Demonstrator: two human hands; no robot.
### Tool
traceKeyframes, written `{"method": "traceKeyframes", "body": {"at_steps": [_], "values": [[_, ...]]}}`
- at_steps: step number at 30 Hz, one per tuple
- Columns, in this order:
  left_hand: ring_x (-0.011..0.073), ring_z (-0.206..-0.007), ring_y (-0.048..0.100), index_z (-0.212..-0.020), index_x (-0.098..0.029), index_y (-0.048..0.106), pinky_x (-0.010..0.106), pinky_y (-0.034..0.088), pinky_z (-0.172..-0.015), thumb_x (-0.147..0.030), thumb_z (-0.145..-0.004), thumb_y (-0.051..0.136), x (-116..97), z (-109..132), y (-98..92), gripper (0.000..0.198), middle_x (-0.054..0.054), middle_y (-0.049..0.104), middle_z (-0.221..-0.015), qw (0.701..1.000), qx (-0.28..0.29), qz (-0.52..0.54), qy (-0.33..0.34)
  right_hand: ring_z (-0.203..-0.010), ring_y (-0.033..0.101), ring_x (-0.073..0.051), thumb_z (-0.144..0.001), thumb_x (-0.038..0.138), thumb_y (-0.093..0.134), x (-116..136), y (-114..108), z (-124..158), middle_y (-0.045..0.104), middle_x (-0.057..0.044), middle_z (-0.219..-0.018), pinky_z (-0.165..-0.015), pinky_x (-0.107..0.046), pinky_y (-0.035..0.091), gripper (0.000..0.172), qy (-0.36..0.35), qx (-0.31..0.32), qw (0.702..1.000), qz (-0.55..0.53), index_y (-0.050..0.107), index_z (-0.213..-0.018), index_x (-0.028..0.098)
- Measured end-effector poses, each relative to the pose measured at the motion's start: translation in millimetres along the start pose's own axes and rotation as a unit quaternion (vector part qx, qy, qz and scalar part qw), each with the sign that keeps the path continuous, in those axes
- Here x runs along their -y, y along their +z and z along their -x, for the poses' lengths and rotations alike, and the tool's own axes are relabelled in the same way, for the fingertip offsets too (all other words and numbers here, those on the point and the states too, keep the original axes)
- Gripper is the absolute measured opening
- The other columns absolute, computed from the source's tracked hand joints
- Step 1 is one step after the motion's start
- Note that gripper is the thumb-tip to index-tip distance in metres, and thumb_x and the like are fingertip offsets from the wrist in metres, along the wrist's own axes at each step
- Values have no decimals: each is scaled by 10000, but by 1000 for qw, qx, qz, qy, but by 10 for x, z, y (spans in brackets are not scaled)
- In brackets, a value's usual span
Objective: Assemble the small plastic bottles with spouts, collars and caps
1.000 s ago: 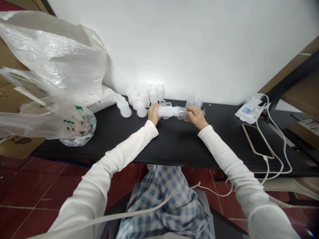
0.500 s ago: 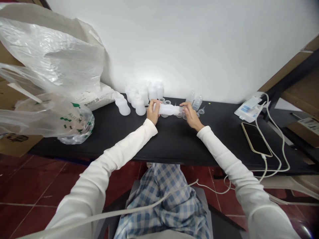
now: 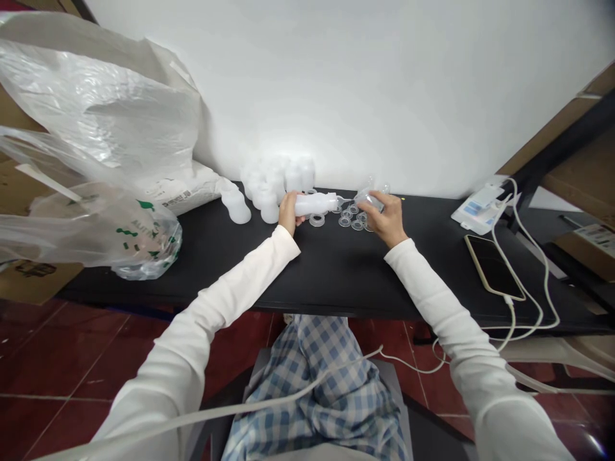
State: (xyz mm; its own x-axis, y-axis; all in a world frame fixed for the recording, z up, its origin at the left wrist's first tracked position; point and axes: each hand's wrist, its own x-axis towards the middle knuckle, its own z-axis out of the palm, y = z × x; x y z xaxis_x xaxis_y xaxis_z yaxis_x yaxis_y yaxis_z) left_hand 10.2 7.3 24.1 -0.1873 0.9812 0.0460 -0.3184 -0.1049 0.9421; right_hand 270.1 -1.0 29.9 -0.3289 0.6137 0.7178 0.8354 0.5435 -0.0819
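My left hand is wrapped round a white plastic bottle, held lying sideways above the table with its neck to the right. A clear, narrow-tipped piece shows just past the neck; whether it is fixed on the bottle I cannot tell. To the right of it, my right hand has its fingers closed on a clear plastic cap, apart from the bottle. Under and between the hands lie several clear teat-like pieces and a translucent ring.
Several white bottles stand at the wall, one white bottle at their left. Plastic bags fill the left end of the black table. Rightward are a phone, a white box and cables.
My right hand has drawn away from the bottle's neck to the right, with the clear cap in its fingers. The bottle stays in my left hand, shifted slightly left.
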Motion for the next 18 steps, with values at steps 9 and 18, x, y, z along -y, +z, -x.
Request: {"method": "traceKeyframes", "body": {"at_steps": [9,18], "values": [[85,-388,443,-944,-138,625,196,229,-330,-514,-882,540,-63,71,29,390,8,557,-557,988,81,84,-99,-1073,616,-326,-937,415,567,38,-11,-9,601,-138,-1255,-942,-568,477,293,36,-77,996,-3,587,-1206,303],[181,-775,710,-1046,-126,610,273,555,-676,-307,-835,543,-83,88,18,286,106,742,-979,963,110,216,-120,-990,634,-292,-954,612,455,-192,-35,-14,657,-138,-1100,-947,-516,462,493,118,-119,986,-1,549,-1188,189]]}}
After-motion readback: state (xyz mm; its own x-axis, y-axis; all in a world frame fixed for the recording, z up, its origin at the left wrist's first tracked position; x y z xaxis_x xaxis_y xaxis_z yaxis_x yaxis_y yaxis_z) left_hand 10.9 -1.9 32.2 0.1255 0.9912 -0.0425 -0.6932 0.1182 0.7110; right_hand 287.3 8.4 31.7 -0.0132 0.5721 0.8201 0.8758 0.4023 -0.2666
